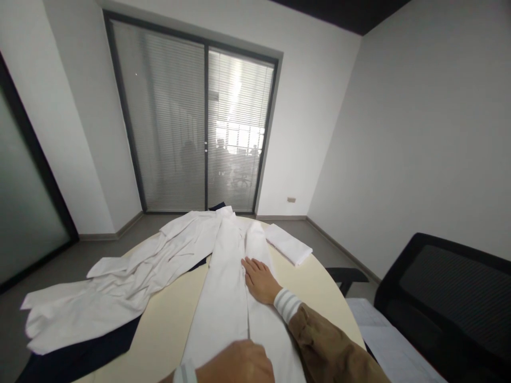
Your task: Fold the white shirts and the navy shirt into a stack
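A long white garment lies lengthwise over the table in front of me, with a slit or edge running down its middle. My right hand rests flat on its upper right part, fingers spread and touching that middle line. Low in the view, my left hand is closed over the same garment near the line. Its fingertips are curled under and out of sight. To the left, a second white garment lies rumpled and hangs past the table's edge. Dark navy cloth shows beneath it.
A folded white cloth lies at the right side of the round cream table. Close by on the right stands a black mesh chair, with pale sheets or cloth beside it. A glazed partition with blinds stands beyond the table.
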Demonstrator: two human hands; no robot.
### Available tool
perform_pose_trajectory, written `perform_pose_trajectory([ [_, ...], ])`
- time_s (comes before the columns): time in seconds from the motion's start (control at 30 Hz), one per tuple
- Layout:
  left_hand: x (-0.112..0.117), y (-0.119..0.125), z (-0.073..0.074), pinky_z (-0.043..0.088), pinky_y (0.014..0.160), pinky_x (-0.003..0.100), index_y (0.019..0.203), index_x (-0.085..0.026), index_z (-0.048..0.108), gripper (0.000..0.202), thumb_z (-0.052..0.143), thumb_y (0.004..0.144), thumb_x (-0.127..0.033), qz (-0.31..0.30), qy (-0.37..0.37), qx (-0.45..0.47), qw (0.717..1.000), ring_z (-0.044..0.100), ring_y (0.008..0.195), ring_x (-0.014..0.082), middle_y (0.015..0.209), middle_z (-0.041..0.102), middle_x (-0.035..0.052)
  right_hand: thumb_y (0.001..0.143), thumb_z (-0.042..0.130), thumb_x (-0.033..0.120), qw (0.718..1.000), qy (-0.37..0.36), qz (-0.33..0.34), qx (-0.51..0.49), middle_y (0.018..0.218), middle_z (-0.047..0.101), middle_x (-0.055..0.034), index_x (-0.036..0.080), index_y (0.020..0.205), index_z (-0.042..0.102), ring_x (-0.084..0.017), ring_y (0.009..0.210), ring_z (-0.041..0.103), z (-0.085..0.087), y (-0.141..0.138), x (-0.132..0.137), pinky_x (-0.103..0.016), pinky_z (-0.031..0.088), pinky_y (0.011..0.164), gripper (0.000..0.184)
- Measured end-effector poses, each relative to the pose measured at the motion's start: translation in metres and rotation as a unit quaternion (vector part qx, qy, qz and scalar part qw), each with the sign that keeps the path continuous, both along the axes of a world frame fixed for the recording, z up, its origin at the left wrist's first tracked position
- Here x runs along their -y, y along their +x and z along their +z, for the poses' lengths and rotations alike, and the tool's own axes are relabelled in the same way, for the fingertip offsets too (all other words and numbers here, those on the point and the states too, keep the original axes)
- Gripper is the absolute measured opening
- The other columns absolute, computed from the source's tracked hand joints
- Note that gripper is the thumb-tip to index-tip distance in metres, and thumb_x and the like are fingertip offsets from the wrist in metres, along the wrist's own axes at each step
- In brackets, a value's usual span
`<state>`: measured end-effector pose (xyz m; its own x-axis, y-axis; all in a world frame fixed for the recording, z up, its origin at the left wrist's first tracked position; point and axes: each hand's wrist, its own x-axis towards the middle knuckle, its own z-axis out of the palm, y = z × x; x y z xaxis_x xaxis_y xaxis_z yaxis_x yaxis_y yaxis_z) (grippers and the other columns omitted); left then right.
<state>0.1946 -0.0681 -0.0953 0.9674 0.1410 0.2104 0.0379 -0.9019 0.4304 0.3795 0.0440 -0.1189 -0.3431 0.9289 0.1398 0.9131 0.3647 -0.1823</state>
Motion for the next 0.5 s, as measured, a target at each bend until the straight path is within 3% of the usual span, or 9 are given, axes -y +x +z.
perform_pose_trajectory([
  [0.13,-0.015,-0.008,-0.013,0.036,0.107,0.053,0.142,-0.029,0.045,0.051,0.055,0.094,-0.044,0.133,0.172,-0.008,0.976,0.041,0.135,0.0359,0.149,0.044,0.0129,0.099,0.032,0.037,0.999,-0.029,0.016,-0.015,0.158,0.031,-0.0082,0.022,0.153,0.029,-0.031,0.142,0.030,0.005,0.005,0.010,-0.050,0.026,0.114,0.056],
  [0.27,-0.018,-0.012,-0.039,0.041,0.103,0.049,0.149,-0.033,0.034,0.056,0.048,0.097,-0.046,0.142,0.302,-0.015,0.943,0.047,0.131,0.0357,0.150,0.044,0.0134,0.096,0.041,0.034,0.995,-0.021,0.048,-0.082,0.143,0.053,-0.0086,0.023,0.141,0.048,-0.026,0.128,0.047,0.013,0.020,-0.003,-0.041,0.036,0.107,0.047],
  [0.37,-0.021,-0.011,-0.051,0.043,0.102,0.043,0.150,-0.028,0.033,0.055,0.045,0.099,-0.043,0.148,0.347,-0.002,0.926,0.050,0.129,0.0323,0.147,0.048,0.0111,0.095,0.041,0.025,0.990,0.037,-0.025,-0.132,0.124,0.065,-0.0096,0.017,0.126,0.059,-0.020,0.112,0.057,0.014,0.032,-0.031,-0.031,0.040,0.101,0.036],
  [0.5,-0.026,-0.010,-0.062,0.048,0.097,0.039,0.148,-0.027,0.036,0.049,0.040,0.101,-0.041,0.171,0.435,0.029,0.884,0.056,0.124,0.0294,0.143,0.054,0.0097,0.095,0.043,0.021,0.980,0.072,-0.134,-0.129,0.116,0.068,-0.0096,0.016,0.117,0.063,-0.019,0.109,0.060,0.019,0.046,-0.083,-0.027,0.041,0.098,0.030],
])
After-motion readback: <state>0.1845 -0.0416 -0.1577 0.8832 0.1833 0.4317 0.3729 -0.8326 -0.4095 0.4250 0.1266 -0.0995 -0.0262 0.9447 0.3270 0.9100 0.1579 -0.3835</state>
